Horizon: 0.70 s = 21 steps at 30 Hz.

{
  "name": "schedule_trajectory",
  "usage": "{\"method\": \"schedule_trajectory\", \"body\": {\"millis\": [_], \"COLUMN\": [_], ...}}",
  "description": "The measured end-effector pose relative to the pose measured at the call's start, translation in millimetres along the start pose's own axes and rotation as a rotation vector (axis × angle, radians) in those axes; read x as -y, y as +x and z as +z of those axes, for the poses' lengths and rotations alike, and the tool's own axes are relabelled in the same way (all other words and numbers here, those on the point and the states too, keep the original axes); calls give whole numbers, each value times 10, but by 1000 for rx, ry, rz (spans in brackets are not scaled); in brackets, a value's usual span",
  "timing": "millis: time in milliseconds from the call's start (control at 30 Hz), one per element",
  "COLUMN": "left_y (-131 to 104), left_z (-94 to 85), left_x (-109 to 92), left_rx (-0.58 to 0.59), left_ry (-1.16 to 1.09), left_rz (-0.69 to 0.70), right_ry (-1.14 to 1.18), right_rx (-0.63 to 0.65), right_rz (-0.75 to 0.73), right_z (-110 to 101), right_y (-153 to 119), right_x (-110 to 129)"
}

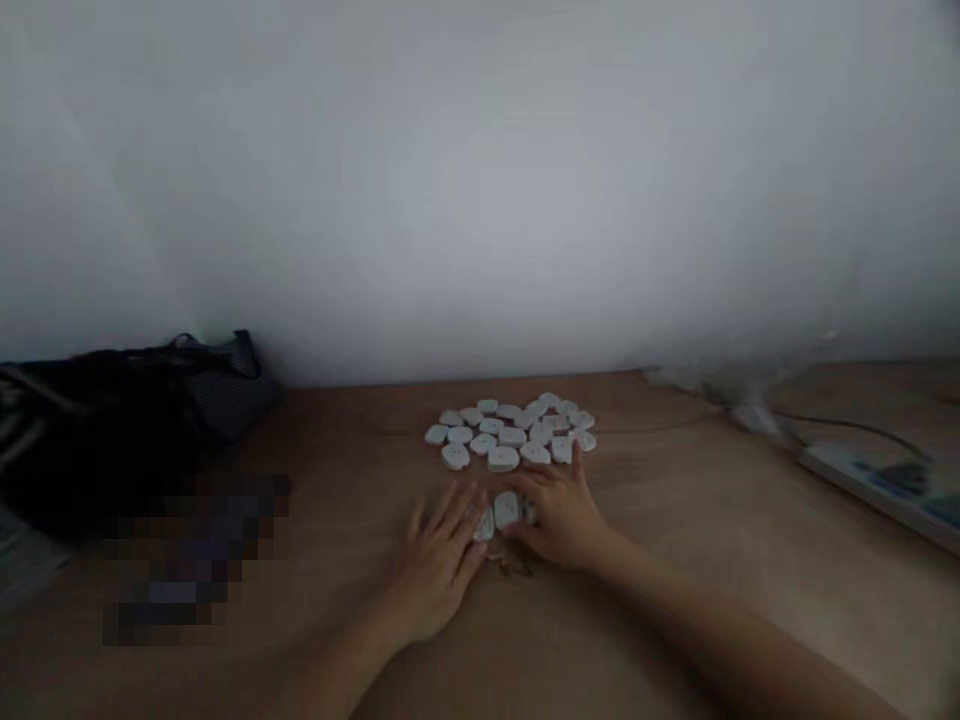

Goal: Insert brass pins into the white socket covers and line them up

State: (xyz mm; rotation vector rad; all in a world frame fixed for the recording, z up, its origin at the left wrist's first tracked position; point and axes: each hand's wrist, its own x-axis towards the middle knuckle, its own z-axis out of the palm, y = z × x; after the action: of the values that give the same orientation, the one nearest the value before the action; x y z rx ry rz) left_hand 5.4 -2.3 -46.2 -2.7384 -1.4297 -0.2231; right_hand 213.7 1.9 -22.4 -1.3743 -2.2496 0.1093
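Observation:
Several small white rounded plastic pieces [512, 437] lie in a loose cluster on the wooden table. Nearer to me, a short row of similar pieces sits between my hands, with one white piece [507, 510] in the middle. My left hand [439, 565] rests palm down with its fingers stretched out, its fingertips over the row's left piece [485, 523]. From the right, my right hand [562, 512] reaches over the row's right end, thumb and fingers apart, partly covering a piece there. Just below the row are small brownish bits [514, 567], too blurred to name.
A dark bag [97, 430] stands at the left, with a pixelated dark object [202, 550] in front of it. On the right are a white power strip [885, 490], a cable [855, 424] and crumpled clear plastic [750, 400]. A pale wall [480, 200] rises behind the table.

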Motion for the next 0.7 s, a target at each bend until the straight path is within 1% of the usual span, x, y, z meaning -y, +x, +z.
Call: {"method": "schedule_trajectory", "body": {"millis": [133,200,267,400,533,700], "left_y": [18,19,22,35,35,27], "left_z": [45,33,1,-58,-63,-67], "left_x": [18,10,-9,-44,-41,-30], "left_rx": [-24,-57,-64,-2,15,17], "left_ry": [0,-4,-16,-43,-71,-96], "left_rz": [8,35,80,134,134,117], "right_ry": [-4,-12,-13,40,83,127], "right_rx": [54,70,90,106,41,-50], "right_rz": [-13,-11,-11,-27,-4,-21], "right_z": [-45,-79,-112,-152,-143,-128], "right_y": [-11,-11,-8,0,14,51], "right_x": [-62,-109,-152,-201,-239,-313]}}
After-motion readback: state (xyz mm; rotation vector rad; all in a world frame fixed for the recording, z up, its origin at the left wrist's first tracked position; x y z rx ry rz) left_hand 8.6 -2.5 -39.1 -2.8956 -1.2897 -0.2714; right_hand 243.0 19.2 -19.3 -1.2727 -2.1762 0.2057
